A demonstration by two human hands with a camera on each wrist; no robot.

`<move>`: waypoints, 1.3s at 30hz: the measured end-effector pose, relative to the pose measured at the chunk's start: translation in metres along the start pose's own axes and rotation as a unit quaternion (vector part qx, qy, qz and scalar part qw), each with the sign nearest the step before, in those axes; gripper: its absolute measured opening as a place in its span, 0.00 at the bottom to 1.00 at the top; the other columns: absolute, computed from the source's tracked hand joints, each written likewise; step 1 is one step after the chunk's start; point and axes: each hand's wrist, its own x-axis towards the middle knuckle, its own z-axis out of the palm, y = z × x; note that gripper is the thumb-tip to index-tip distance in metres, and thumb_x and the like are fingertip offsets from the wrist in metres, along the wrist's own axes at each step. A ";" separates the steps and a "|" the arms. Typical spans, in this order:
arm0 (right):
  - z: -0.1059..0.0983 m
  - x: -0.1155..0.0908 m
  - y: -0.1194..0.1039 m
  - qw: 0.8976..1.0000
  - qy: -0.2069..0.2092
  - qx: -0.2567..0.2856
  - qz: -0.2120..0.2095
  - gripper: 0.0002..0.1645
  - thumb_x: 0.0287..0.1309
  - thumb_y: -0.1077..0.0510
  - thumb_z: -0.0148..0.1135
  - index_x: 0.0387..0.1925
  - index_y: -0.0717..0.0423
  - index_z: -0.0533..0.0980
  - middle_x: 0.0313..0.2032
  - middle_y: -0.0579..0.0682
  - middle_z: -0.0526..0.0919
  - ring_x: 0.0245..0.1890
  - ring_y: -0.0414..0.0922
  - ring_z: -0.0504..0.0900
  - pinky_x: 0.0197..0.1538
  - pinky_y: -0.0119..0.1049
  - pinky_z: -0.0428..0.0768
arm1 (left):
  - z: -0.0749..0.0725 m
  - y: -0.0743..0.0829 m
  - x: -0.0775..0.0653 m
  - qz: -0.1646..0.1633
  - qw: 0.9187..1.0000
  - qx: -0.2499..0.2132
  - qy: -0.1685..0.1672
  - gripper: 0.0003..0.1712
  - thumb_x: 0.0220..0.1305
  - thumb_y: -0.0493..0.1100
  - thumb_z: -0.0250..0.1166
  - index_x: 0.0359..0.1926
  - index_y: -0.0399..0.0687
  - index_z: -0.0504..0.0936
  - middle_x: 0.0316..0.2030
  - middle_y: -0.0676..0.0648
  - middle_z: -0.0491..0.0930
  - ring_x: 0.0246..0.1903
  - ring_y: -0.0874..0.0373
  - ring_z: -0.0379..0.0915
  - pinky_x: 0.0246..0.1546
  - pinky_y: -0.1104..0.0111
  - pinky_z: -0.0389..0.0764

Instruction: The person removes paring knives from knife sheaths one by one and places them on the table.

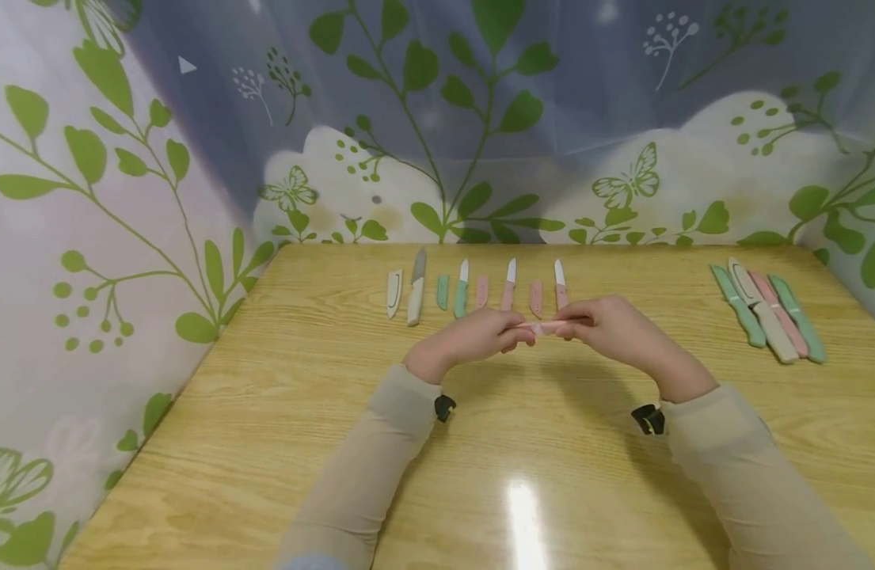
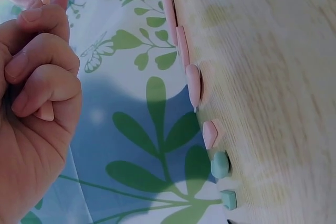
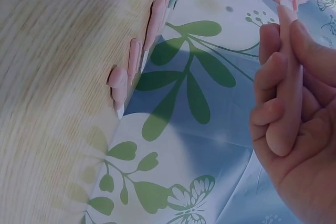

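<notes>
Above the middle of the table, my two hands meet over a pink-handled knife [image 3: 286, 93]. My right hand [image 1: 615, 328] grips its handle, fingers curled round it. My left hand [image 1: 480, 332] holds a pink sheath [image 2: 46, 111], mostly covered by the curled fingers. A short pale length of blade [image 1: 539, 328] shows between the hands; whether its tip sits inside the sheath is hidden. Beyond the hands lie a pink knife [image 1: 561, 273], a pink sheath [image 1: 536, 298] and another pink knife [image 1: 509, 293], both knives with bare white blades.
Further left in the row are a pink sheath [image 1: 482, 290], a green knife [image 1: 462, 297], a green sheath [image 1: 443, 293], a cream knife [image 1: 414, 301] and a cream sheath [image 1: 394, 293]. Several sheathed knives [image 1: 772, 328] lie bunched at the table's right. A leaf-patterned cloth [image 1: 380, 190] hangs behind.
</notes>
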 end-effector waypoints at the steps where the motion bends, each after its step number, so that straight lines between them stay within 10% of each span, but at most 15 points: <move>1: 0.000 0.000 0.000 1.000 -0.001 0.000 0.002 0.19 0.67 0.54 0.58 0.52 0.61 0.79 0.40 0.55 0.87 0.38 0.50 0.83 0.40 0.44 0.79 | 0.000 0.000 0.000 0.001 1.000 0.001 0.000 0.22 0.75 0.54 0.49 0.46 0.40 0.79 0.24 0.52 0.68 0.22 0.62 0.58 0.33 0.71 0.68; 39: -0.006 -0.002 0.006 1.000 -0.010 0.024 0.015 0.17 0.66 0.57 0.59 0.51 0.63 0.80 0.37 0.54 0.87 0.35 0.48 0.82 0.37 0.41 0.79 | 0.001 -0.002 0.001 0.009 1.000 -0.006 -0.001 0.19 0.75 0.52 0.49 0.46 0.45 0.79 0.22 0.52 0.66 0.19 0.62 0.55 0.27 0.73 0.64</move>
